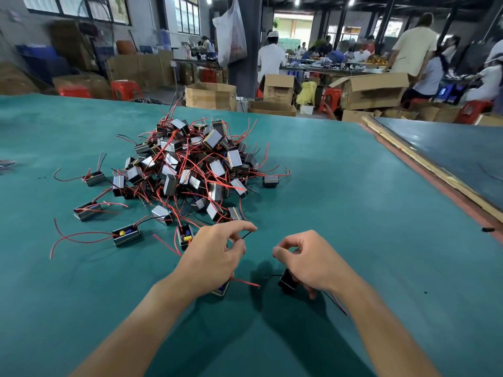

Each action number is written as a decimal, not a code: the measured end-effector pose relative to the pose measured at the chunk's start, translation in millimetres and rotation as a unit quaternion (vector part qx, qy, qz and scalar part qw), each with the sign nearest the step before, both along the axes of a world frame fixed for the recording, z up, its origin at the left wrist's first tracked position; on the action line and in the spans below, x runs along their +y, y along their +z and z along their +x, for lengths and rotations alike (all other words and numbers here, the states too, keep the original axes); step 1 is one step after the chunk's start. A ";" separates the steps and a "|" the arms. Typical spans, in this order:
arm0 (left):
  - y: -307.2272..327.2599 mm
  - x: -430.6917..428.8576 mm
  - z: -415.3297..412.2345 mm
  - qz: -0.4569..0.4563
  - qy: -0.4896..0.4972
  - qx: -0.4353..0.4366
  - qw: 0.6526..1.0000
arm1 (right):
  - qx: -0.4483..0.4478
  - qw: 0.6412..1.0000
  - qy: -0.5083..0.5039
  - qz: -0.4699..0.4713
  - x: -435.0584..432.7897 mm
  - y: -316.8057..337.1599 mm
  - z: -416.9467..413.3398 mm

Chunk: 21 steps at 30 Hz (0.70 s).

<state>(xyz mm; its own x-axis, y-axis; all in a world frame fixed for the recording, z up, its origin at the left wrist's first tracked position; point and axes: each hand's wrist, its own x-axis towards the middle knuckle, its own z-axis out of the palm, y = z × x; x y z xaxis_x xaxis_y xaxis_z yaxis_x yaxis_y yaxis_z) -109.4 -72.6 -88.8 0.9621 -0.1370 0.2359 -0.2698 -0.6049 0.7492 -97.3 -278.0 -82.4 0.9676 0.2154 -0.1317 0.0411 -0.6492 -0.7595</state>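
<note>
Desk with a green cover fills most of the frame. Left of centre, in the upper half, sits a pile of small black modules tangled in red and black leads, with a few strays spread along its lower left edge.

Below the pile, at lower centre, the person's two bare arms reach in. The left hand is just below the pile's near edge. Its grip is narrow, with thumb and forefinger pinching a thin black wire. A small module peeks out beneath the palm, and a red wire trails from it to the right.

The right hand, near the left but apart from it, has its grip curled round a black module low over the desk. Whether its thumb and forefinger also pinch a lead cannot be told.

The work appears to be sorting out each module's leads. To do it well, the pinch likely belongs close to the wire's free end. The wire should be drawn out gently and straight, with the module body steady so the joint is not strained, and with both hands clear of the pile's loose loops.
</note>
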 end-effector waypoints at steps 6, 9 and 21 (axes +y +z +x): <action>-2.7 -2.0 0.8 0.022 0.022 0.000 1.000 | -0.090 0.992 0.075 -0.043 0.0 4.2 -2.7; -2.6 -3.1 0.8 0.028 0.029 0.004 0.999 | -0.074 0.990 0.113 -0.050 0.6 6.5 -5.9; -1.1 -3.7 -0.9 0.026 0.021 0.001 0.999 | 0.000 0.976 0.189 -0.111 1.0 25.8 -20.5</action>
